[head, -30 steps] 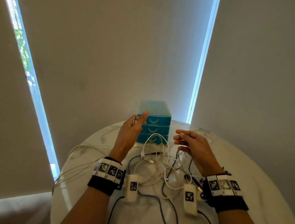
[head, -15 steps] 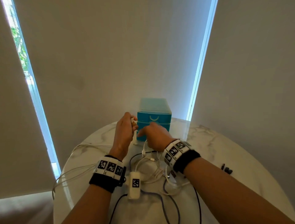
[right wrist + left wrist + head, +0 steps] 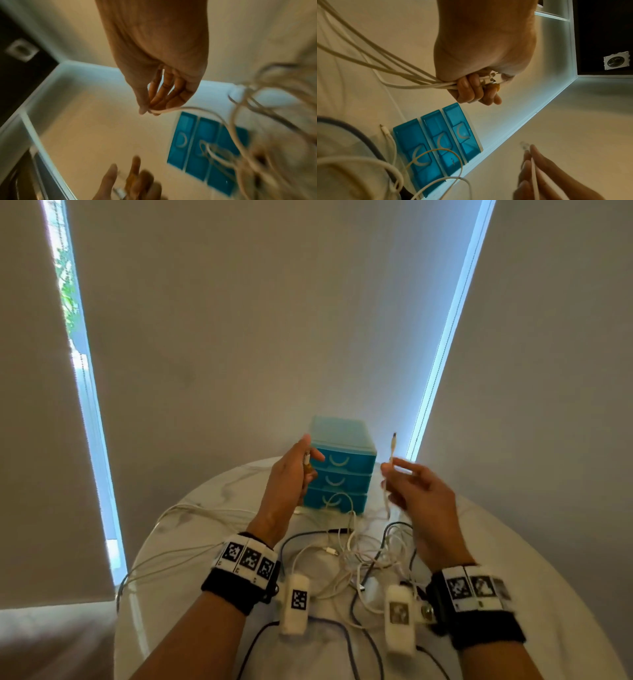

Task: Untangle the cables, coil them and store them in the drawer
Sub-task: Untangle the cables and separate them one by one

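A tangle of white and dark cables (image 3: 370, 553) lies on the round marble table (image 3: 513, 559) in front of a blue drawer unit (image 3: 339, 467) with three closed drawers. My left hand (image 3: 294, 474) is raised before the drawers and grips a bundle of white cable strands (image 3: 412, 79) with their plug ends at its fingers. My right hand (image 3: 407, 484) is lifted to the right of the drawers and pinches one white cable (image 3: 164, 110) near its end, the plug (image 3: 394, 441) sticking up above the fingers. That cable hangs down into the tangle.
Long loops of white cable (image 3: 178, 546) trail over the table's left edge. A loop of cable (image 3: 435, 159) lies against the bottom drawer front. Window blinds stand close behind the table.
My right hand left the drawer front, where it was beside the left hand, and moved right and up with one cable end. The left hand kept its bundle.
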{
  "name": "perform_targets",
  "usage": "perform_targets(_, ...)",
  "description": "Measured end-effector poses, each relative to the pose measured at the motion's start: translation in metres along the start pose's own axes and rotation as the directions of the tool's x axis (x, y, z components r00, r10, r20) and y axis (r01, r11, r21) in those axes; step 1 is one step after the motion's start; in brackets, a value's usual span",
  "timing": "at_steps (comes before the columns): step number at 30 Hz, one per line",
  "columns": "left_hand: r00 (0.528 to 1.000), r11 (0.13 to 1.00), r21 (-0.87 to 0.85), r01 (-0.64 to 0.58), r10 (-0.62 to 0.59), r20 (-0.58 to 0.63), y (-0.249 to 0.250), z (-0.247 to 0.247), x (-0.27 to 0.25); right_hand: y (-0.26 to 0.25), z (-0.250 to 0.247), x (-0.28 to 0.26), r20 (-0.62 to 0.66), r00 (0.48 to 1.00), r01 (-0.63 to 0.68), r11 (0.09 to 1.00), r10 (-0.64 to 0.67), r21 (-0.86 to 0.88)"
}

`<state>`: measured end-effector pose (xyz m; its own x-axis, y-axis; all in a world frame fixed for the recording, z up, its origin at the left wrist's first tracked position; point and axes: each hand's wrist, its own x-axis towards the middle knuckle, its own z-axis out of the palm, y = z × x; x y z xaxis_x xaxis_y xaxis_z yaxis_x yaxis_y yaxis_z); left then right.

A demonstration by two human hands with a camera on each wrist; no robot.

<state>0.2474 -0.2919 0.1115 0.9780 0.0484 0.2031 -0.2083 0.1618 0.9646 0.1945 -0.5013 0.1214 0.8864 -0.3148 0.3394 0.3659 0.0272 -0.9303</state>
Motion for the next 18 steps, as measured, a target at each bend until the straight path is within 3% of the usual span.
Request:
perform_targets(3, 0.990, 0.991, -0.119, 0.065, -0.049, 0.131, 0.006, 0.011, -0.005, 0.025, 0.008, -0.031, 0.109, 0.982, -0.169, 0.980, 0.157, 0.107)
perform_targets(6, 0.953, 0.933, -0.293, 0.207, -0.125, 0.276, 0.003, 0.016, -0.006, 0.038, 0.018, -0.044, 0.176, 0.975, -0.148, 0.988, 0.139, 0.041)
perform_targets(8, 0.943, 0.927, -0.303, 0.221, -0.124, 0.310, -0.002, 0.020, -0.008, 0.037, 0.022, -0.049, 0.217, 0.972, -0.092, 0.996, 0.089, 0.004)
perform_targets(12, 0.960, 0.996, -0.018, 0.083, -0.076, 0.269, -0.008, 0.031, -0.016, 0.041, 0.023, -0.048, 0.217, 0.976, -0.027, 0.999, 0.036, -0.043)
perform_targets(14, 0.972, 0.988, 0.156, -0.007, -0.030, 0.234, -0.011, 0.033, -0.020, 0.045, 0.021, -0.047, 0.201, 0.979, -0.013, 0.996, 0.030, -0.086)
perform_targets(16, 0.987, 0.979, 0.197, -0.054, 0.023, 0.156, -0.013, 0.032, -0.019, 0.046, 0.018, -0.047, 0.221, 0.975, -0.013, 0.992, 0.041, -0.125)
perform_targets(18, 0.995, 0.989, 0.130, -0.074, 0.065, 0.078, -0.012, 0.031, -0.015, 0.047, 0.012, -0.046, 0.277, 0.960, 0.025, 0.975, 0.038, -0.220)
